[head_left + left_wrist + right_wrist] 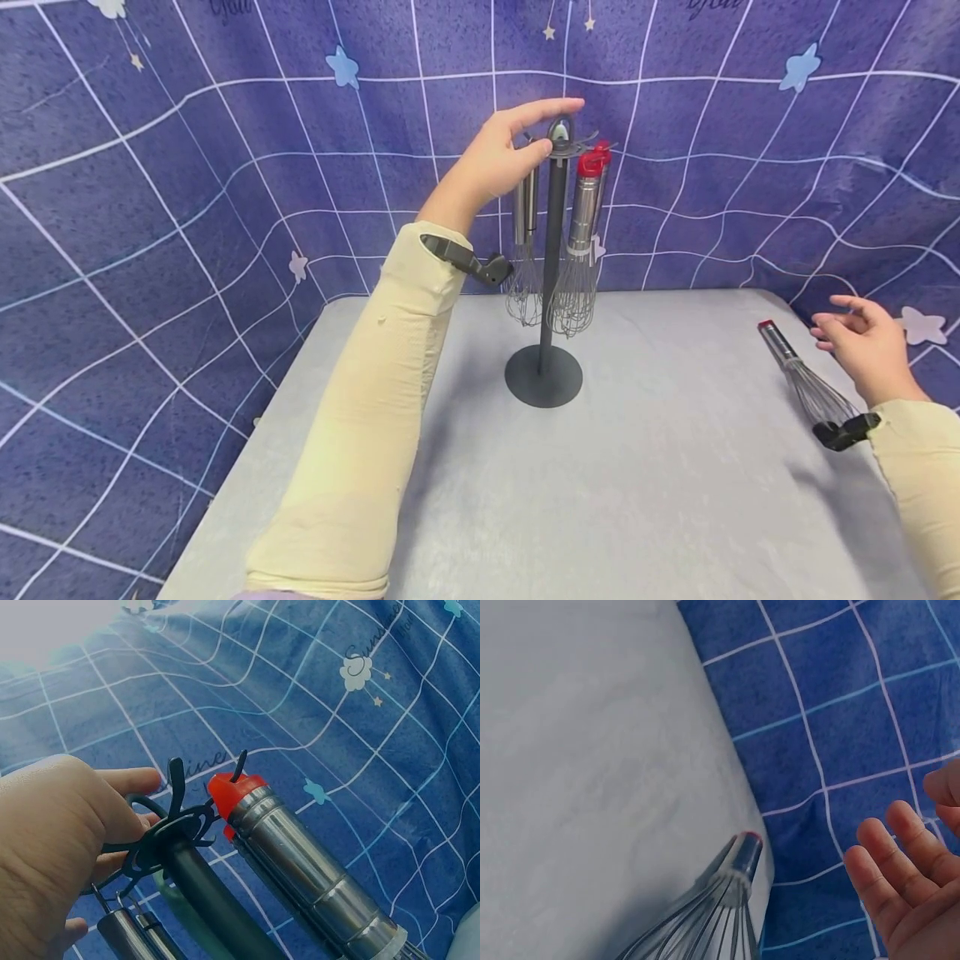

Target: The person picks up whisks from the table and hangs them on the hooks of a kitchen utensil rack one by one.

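Observation:
My left hand (504, 152) grips the top of a dark metal utensil stand (552, 250), its thumb against the hooked ring (161, 844) and its index finger stretched past the loop. On the stand's right side hang two whisks with red end caps (583, 212); their steel handles are close up in the left wrist view. More steel-handled whisks (522, 208) hang on the left side, partly behind the hand. Another whisk with a red end (780, 343) lies on the table's right part. Beside and above it my right hand (866, 346) hovers with loosely bent fingers, holding nothing.
A grey-white table (637, 492) carries the stand's round base (525, 385) toward the back. Blue gridded cloth (712, 192) with stars hangs behind and along both sides. The lying whisk is close to the table's right edge.

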### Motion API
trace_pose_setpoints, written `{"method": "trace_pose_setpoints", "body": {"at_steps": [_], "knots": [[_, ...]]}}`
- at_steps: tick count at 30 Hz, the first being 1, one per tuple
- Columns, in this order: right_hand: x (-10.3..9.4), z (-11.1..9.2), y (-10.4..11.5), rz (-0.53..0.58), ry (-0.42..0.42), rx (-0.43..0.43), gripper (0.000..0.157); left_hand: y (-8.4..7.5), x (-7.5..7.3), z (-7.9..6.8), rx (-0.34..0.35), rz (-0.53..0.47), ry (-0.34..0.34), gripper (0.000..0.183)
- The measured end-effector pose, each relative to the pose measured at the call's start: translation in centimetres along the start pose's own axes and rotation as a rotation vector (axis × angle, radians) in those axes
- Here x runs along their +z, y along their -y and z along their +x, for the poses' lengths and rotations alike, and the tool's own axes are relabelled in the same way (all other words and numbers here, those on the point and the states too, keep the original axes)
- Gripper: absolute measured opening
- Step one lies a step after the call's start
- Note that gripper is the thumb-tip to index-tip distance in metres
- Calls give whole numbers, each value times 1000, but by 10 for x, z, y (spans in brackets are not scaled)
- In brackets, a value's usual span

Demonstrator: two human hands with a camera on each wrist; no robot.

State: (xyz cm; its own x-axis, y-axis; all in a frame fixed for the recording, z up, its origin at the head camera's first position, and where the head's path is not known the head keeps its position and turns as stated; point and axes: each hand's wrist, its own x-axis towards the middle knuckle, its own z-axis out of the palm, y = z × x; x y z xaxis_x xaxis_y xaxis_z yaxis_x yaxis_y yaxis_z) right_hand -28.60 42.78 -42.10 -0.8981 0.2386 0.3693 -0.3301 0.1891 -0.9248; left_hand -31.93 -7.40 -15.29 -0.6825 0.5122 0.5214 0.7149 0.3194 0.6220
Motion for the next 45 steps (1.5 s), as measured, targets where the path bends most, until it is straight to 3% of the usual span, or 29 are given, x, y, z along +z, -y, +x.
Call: {"method": "trace_pose_setpoints", "body": {"at_steps": [6,11,19,29,45], "knots": [[-4,-2,-8,-145,-33,24,36,19,1,12,25,-39,6,46],[-6,-4,-13,-148,-32,28,37,25,1,14,53,-54,8,44],[-10,-9,-18,-157,-26,49,37,23,2,14,55,-63,11,45],[-15,-14,-26,-248,-38,100,37,19,3,12,48,-89,13,44],[-28,-20,-33,-241,10,121,37,18,3,11,39,-78,25,44]]}}
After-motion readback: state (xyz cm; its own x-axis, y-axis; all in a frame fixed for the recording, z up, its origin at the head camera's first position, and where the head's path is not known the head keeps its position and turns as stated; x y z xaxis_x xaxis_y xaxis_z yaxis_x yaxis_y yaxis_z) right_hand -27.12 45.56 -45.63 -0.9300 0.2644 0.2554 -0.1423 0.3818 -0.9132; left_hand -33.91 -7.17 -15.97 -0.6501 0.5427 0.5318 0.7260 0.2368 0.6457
